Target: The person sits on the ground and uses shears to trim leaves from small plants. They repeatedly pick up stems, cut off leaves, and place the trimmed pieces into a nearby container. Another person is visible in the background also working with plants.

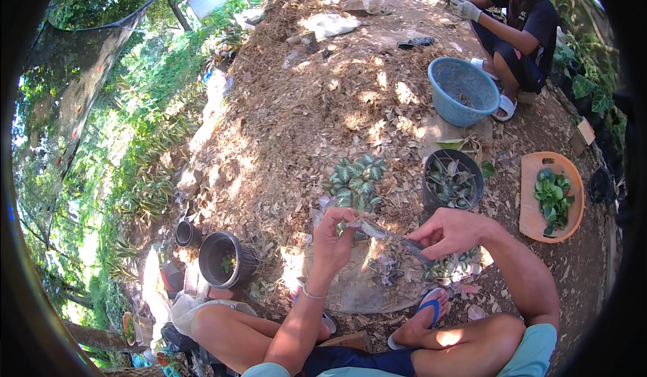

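Note:
My left hand [330, 243] is raised in front of me, its fingers pinched on a plant cutting [369, 227] with pale, limp leaves. To the right of it, my right hand [453, 234] is closed at a narrow dark-grey piece [412, 247]; whether this is a leaf of the cutting or a blade, I cannot tell. Just beyond my hands lies a bunch of green-and-silver patterned plants [355, 180]. A black pot [433, 198] holding similar leafy plants stands behind my right hand. More loose cuttings [385, 269] are on the ground between my feet.
At right lies an orange basin [529, 205] with green leafy cuttings. Farther back, a blue tub [465, 114] stands near a seated person [522, 33] wearing gloves. Black pots [210, 269] stand left of my legs. A heap of dry leaves and soil [283, 87] rises ahead.

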`<state>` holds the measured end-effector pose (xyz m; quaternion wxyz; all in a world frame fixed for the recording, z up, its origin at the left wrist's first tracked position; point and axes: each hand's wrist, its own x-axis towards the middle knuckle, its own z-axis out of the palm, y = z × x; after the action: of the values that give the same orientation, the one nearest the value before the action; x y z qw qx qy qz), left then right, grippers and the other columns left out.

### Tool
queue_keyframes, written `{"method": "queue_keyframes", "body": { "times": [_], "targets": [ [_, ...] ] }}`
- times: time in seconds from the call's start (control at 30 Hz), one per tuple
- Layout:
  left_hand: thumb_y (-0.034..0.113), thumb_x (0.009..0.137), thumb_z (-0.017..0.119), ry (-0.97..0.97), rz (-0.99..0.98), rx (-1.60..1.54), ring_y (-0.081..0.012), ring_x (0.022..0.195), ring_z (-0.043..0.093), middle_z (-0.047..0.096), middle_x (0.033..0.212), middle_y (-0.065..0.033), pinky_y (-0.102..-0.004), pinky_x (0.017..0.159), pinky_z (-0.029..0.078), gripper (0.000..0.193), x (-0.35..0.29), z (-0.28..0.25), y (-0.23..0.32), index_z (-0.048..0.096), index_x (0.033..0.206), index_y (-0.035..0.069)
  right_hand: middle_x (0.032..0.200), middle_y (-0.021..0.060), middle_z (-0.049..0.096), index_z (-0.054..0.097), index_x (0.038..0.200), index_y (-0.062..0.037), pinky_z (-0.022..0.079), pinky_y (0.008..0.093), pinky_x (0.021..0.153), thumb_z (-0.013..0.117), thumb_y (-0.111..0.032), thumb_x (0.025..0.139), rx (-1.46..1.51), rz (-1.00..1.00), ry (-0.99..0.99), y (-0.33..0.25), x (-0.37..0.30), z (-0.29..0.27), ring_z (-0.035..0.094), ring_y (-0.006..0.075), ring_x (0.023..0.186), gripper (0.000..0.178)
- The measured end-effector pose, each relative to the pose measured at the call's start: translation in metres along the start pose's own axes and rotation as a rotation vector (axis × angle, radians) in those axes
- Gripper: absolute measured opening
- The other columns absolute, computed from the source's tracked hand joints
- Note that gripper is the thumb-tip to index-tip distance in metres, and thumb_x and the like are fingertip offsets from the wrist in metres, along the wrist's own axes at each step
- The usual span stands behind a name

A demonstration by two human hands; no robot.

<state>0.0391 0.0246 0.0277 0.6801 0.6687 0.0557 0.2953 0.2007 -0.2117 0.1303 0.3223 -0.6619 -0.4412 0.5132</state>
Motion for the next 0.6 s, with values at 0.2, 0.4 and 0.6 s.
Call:
{"method": "queue_keyframes", "body": {
  "times": [0.2, 0.4, 0.6],
  "targets": [
    [-0.015, 0.093, 0.063, 0.001, 0.005, -0.036, -0.0214, 0.113, 0.07, 0.068, 0.109, -0.0094, -0.032, 0.095, 0.053, 0.022, -0.002, 0.002, -0.003, 0.058, 0.102, 0.004, 0.079, -0.0037, 0.069, 0.073, 0.129, -0.0068, 0.049, 0.0228, 0.06, 0.072, -0.02, 0.096, 0.212, 0.049, -0.057, 0.005, 0.002, 0.007, 0.059, 0.0039, 0.064, 0.036],
    [-0.017, 0.091, 0.063, -0.006, 0.03, -0.001, -0.0208, 0.112, 0.069, 0.067, 0.11, -0.0086, -0.0324, 0.095, 0.053, 0.024, -0.002, 0.003, -0.004, 0.058, 0.101, 0.004, 0.083, -0.0037, 0.07, 0.072, 0.13, -0.0077, 0.051, 0.0226, 0.06, 0.07, -0.019, 0.098, 0.285, 0.019, -0.106, 0.011, 0.007, 0.009, 0.061, 0.004, 0.064, 0.034],
    [-0.014, 0.091, 0.064, 0.026, 0.029, 0.011, -0.0168, 0.104, 0.068, 0.07, 0.107, -0.0074, -0.0306, 0.094, 0.052, 0.019, -0.003, 0.002, -0.008, 0.062, 0.096, 0.004, 0.087, -0.0032, 0.071, 0.073, 0.128, -0.007, 0.053, 0.023, 0.06, 0.065, -0.016, 0.1, 0.348, -0.006, -0.126, 0.011, 0.006, 0.01, 0.064, 0.0044, 0.065, 0.03]
  ]
}}
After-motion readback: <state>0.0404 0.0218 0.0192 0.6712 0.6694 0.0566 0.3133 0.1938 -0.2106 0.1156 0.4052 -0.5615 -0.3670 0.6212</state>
